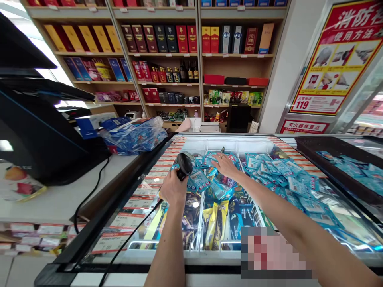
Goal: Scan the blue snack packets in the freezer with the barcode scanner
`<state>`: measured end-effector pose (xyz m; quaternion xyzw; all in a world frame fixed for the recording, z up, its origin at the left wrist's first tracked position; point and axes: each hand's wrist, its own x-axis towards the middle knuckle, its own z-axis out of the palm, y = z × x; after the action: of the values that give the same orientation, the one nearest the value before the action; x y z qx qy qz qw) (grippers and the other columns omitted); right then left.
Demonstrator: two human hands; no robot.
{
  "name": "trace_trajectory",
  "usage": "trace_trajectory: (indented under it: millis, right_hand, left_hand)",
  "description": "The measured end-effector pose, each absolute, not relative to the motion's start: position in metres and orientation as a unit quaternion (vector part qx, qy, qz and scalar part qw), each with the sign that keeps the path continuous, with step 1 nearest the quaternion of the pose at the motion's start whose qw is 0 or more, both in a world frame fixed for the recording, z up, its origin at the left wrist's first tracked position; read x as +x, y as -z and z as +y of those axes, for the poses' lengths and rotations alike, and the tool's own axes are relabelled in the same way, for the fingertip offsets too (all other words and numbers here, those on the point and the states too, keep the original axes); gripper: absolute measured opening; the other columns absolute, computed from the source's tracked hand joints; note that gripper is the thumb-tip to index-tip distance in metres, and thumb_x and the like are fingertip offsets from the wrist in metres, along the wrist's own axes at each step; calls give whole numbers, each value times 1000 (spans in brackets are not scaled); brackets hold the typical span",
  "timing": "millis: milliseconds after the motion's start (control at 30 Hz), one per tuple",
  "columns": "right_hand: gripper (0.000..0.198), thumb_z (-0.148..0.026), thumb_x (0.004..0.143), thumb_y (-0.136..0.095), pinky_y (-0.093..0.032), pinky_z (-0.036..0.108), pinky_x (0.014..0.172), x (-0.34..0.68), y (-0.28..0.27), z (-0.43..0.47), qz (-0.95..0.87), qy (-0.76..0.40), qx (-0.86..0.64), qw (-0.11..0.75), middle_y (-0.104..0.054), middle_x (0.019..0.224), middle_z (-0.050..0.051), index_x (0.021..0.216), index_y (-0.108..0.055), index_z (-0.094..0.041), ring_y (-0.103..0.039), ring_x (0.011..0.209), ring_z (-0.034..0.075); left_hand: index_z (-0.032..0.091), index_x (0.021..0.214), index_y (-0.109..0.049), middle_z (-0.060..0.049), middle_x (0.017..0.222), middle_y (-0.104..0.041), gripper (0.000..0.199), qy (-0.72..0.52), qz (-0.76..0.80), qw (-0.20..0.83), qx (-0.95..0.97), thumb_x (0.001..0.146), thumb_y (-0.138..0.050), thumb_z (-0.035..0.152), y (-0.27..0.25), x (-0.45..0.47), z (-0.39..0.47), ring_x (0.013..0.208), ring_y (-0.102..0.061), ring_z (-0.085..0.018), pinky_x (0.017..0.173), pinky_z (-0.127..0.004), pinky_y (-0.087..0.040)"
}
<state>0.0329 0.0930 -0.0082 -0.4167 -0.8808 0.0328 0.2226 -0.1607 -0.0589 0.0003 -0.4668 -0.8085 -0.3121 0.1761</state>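
Observation:
My left hand (173, 187) is wrapped round a black handheld barcode scanner (184, 164), and a cable trails from it to the front edge. Farther right, my right hand (226, 165) lies palm down with its fingers stretched out, over or on small blue packets (199, 180) spread on the glass-topped freezer. Whether its fingertips pinch a packet cannot be made out. A larger heap of the same packets (281, 171) lies to the right of my right forearm. Beneath the glass, wire baskets hold wrapped ice creams (216, 223), some in yellow wrappers.
A dark tray (326, 149) with more blue packets stands at the right. On the left counter (119, 171) are a clear plastic bag of blue packaging (137, 135) and a black checkout terminal (38, 131). Shelves (167, 57) of boxes and bottles line the back wall.

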Motion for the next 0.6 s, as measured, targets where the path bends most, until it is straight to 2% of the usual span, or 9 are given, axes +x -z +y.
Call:
trace_trajectory:
  millis: [100,233,400,600]
  right_hand:
    - [57,-57,91,-20,-26,50,103,10,4,108,-880,-58,-426,201,-33,145,8,137,-37,-29,-23,134,29]
    - [65,-68,85,-16,-18,64,100,-19,2,123,-878,-129,-444,128,-19,151,6,139,-32,-35,-11,136,37]
    - [68,-73,81,-13,-6,74,95,-34,7,123,-873,-148,-458,72,-23,150,6,136,-36,-40,-9,135,42]
    - [69,-73,81,-16,-9,75,93,-4,15,85,-878,-125,-454,84,-21,150,7,137,-35,-37,-9,134,44]
  left_hand:
    - [24,106,-56,-9,94,-65,38,317,-813,163,-460,77,-54,47,0,-164,-59,85,-59,-27,60,-33,-40]
    - [24,106,-55,-9,93,-65,37,318,-810,162,-465,78,-53,48,1,-167,-59,85,-60,-27,62,-34,-40]
    - [23,104,-55,-8,89,-64,36,310,-808,176,-469,78,-53,48,6,-166,-57,84,-60,-26,62,-33,-41]
    - [25,104,-55,-8,96,-64,35,289,-805,153,-495,78,-53,48,4,-157,-56,90,-59,-26,65,-33,-42]
